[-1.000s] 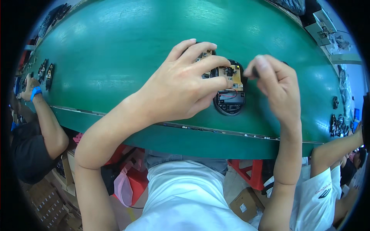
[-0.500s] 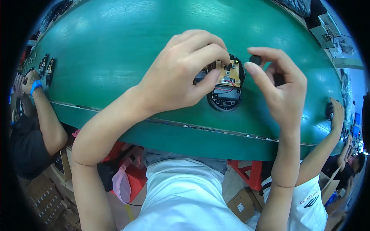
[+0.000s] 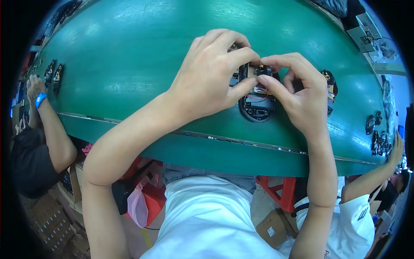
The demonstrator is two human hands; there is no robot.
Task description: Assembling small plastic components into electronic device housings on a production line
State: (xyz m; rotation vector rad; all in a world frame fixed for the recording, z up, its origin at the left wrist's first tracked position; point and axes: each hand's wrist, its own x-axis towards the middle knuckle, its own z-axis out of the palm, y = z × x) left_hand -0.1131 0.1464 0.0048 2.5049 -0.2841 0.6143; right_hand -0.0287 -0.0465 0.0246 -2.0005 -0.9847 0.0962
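An opened black computer mouse (image 3: 257,113) stands upright from my view on the green table, its battery bay and red wire showing. My left hand (image 3: 211,71) curls over its upper left side, thumb and index fingertips closed in at the circuit board; they cover most of that board. My right hand (image 3: 304,88) pinches a small black scroll wheel (image 3: 264,70) over the board, close to the left fingertips. Exactly how the wheel sits against the board is hidden by the fingers.
Another opened mouse (image 3: 330,88) lies right of my right hand; part of one more (image 3: 233,47) shows behind my left. Several mouse parts (image 3: 380,142) lie at the far right. Co-workers' arms (image 3: 54,125) reach in from both sides. The table's front edge (image 3: 215,138) runs below my hands.
My right hand has moved left, bringing the scroll wheel from beside the mouse to over its board. My left hand has shifted slightly right. At the right, a co-worker's hand has drawn away.
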